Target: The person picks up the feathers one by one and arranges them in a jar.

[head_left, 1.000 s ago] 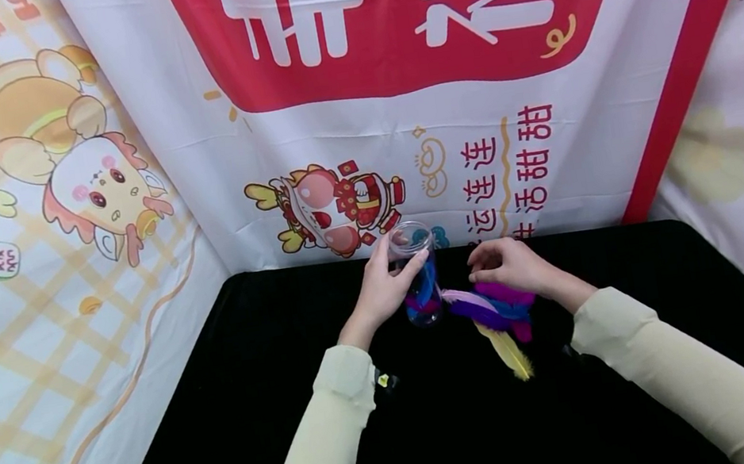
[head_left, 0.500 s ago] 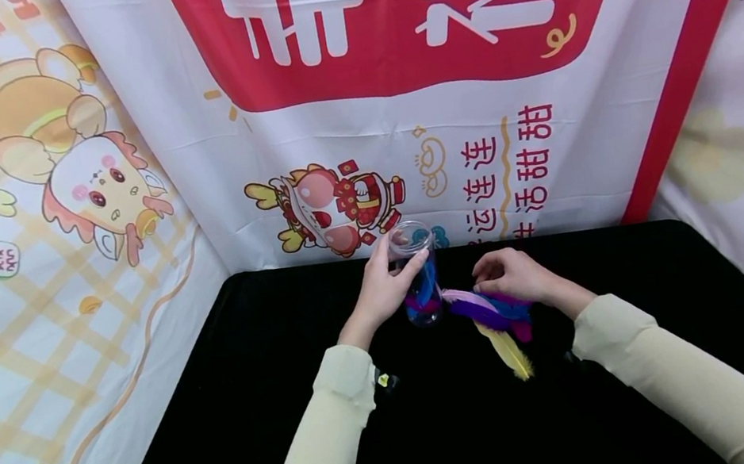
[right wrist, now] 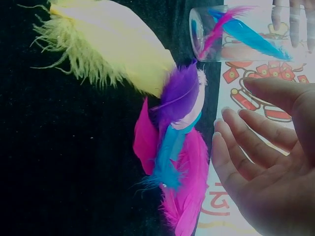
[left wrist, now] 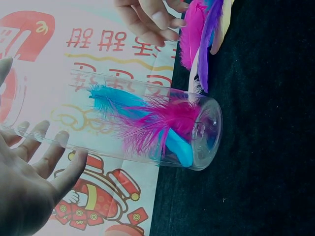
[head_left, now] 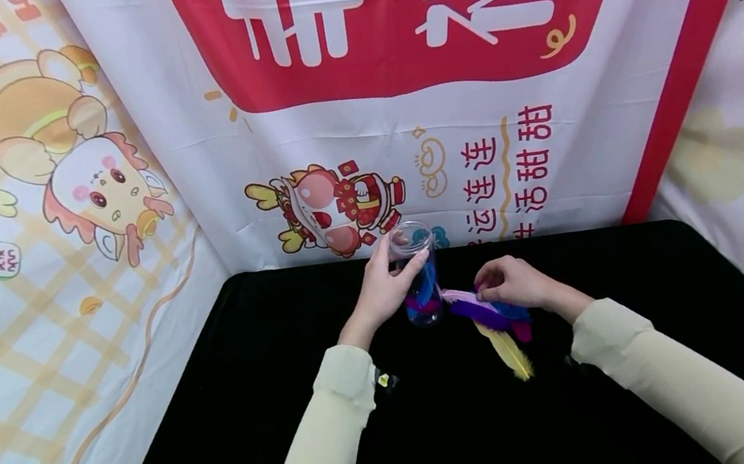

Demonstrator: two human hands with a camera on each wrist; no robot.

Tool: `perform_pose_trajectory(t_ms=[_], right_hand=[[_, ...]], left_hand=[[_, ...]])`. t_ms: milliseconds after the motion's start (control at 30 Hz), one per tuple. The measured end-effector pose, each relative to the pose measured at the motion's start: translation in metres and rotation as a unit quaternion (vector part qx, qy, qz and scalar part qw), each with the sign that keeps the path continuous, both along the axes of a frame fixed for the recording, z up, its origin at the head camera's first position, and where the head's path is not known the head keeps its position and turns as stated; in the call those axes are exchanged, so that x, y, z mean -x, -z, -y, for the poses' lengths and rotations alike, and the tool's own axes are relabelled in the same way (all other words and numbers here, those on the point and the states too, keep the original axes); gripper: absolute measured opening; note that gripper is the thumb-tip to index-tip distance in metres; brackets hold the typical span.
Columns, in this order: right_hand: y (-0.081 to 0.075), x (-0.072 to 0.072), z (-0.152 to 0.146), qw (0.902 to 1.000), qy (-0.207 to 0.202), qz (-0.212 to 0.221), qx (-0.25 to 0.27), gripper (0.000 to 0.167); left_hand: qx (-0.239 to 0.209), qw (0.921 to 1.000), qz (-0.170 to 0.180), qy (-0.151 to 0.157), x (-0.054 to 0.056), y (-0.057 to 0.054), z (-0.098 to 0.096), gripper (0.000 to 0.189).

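My left hand [head_left: 380, 288] holds a clear plastic jar [head_left: 413, 235] upright, thumb on the near side. Inside the jar lie a blue feather [left wrist: 178, 147] and a magenta feather [left wrist: 172, 118]. Just right of the jar is a loose pile of feathers: a yellow feather [head_left: 507, 348], a purple feather [head_left: 474, 315], a pale pink feather [right wrist: 196, 103], a blue feather [right wrist: 170, 147] and magenta feathers [right wrist: 192, 182]. Over the pile's far side hovers my right hand [head_left: 520, 282], fingers loosely bent. The right wrist view shows its thumb and fingers apart with nothing between them.
A black cloth-covered table [head_left: 460, 435] lies under everything. At its far edge hangs a white and red printed banner [head_left: 327, 126], close behind the jar. Another printed curtain [head_left: 92, 338] borders the left side.
My right hand has come down and nearer over the feather pile, covering more of the magenta feather. The left hand and the jar have stayed in place.
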State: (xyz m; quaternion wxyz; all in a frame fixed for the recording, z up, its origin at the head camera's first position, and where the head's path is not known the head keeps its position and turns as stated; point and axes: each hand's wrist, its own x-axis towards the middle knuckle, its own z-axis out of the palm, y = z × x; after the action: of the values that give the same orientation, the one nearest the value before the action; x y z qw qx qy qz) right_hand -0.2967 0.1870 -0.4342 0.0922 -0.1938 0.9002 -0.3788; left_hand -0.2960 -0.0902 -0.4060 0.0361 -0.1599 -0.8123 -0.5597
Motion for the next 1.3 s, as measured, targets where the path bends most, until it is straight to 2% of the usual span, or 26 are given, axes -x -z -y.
perform_pose_trajectory(t_ms=[467,1167,1300], right_hand=[[0.007,0.003,0.002,0.9993,-0.028,0.006,-0.023,0.027],[0.015,0.006,0.009,0.9983,-0.036,0.033,-0.033,0.03],[0.015,0.006,0.012,0.998,-0.044,0.025,-0.037,0.031]], left_hand=[[0.001,1.0,-0.002,-0.003,-0.001,0.0,0.0,0.075],[0.0,1.0,0.0,0.0,-0.002,-0.001,0.0,0.076],[0.001,1.0,0.001,-0.001,-0.002,-0.002,0.0,0.079]])
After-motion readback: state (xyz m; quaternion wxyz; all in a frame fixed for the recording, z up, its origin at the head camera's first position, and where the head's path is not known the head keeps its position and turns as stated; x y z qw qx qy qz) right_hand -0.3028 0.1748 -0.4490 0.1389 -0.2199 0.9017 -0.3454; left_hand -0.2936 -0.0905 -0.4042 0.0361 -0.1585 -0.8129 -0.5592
